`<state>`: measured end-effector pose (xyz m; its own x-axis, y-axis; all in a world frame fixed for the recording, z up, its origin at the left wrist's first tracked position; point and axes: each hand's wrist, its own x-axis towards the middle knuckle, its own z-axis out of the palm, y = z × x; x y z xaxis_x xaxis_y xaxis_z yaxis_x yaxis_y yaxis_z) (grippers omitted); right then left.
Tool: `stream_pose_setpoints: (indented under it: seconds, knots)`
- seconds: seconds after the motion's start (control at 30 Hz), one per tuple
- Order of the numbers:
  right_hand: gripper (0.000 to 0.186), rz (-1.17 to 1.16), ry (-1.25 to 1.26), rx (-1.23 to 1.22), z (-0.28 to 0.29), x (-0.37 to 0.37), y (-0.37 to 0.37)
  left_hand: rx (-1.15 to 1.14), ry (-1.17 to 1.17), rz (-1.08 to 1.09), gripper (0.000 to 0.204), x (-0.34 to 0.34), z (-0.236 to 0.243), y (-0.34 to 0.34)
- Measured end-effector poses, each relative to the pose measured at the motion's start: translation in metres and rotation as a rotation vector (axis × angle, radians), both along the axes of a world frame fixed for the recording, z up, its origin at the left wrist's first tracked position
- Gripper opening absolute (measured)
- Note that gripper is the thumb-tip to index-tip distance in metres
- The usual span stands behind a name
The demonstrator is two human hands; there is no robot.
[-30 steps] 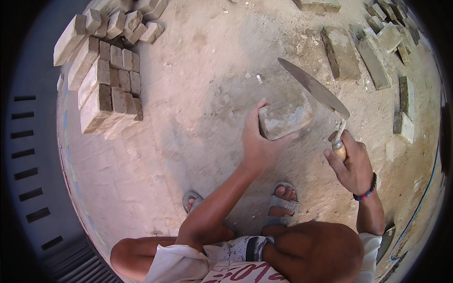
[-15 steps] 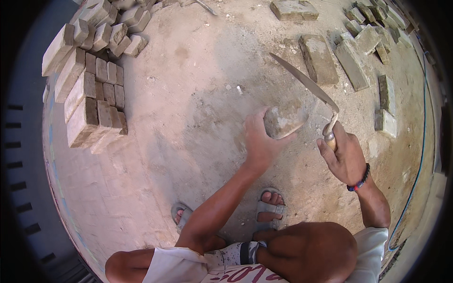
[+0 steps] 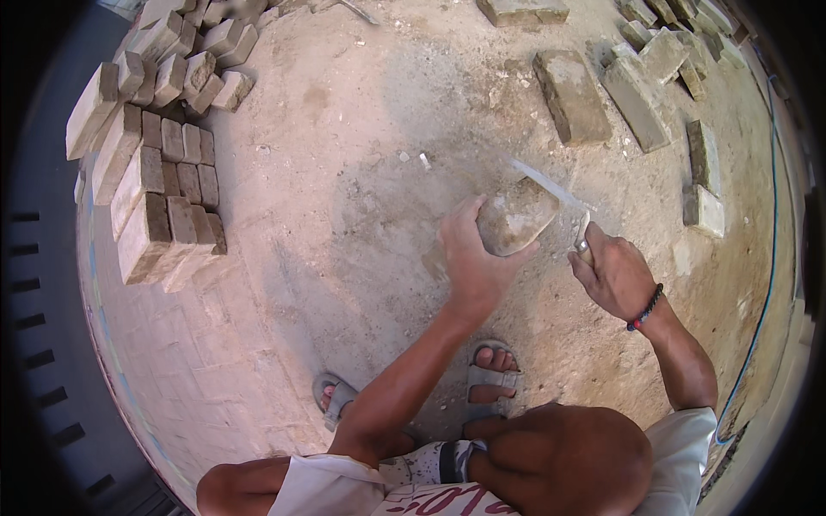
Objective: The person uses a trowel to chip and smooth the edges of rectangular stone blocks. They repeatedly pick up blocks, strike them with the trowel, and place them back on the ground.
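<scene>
My left hand (image 3: 479, 258) grips a rough, mortar-stained brick (image 3: 522, 215) from its near left side, thumb and fingers apart around it. In my right hand (image 3: 615, 273) is a trowel (image 3: 548, 182), held by its handle. Its blade is seen edge-on, slightly blurred, and lies along the far right edge of the brick. Whether the blade touches the brick I cannot tell. A dark beaded bracelet circles my right wrist.
Stacked bricks (image 3: 168, 185) stand at the left, with a looser heap behind them. Large bricks (image 3: 572, 96) lie on the dusty ground far right, near a rubble pile (image 3: 667, 56). A blue hose (image 3: 768, 258) runs along the right edge. My sandalled feet are close below my hands.
The trowel has swung down and toward me, from raised above the brick to alongside its far right edge. My left hand keeps its grip on the brick. The view has shifted slightly.
</scene>
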<state>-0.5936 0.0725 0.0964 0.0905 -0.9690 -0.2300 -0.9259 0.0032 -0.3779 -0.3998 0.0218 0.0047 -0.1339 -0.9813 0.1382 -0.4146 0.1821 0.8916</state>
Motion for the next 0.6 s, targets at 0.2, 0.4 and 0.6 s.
stream_pose_setpoints:
  seconds: [0.2,0.4,0.6]
  knots:
    - [0.027,-0.054,-0.174,-0.058,0.019,0.019,0.023,0.047,0.015,0.074,0.093,0.002,-0.005,-0.013]
    - [0.028,-0.215,0.169,0.145,-0.008,-0.037,-0.004,0.058,-0.078,0.077,0.099,-0.001,0.005,-0.024]
    - [0.025,-0.053,-0.02,0.006,0.012,0.007,0.016,0.097,0.054,0.082,0.095,0.018,-0.005,-0.021]
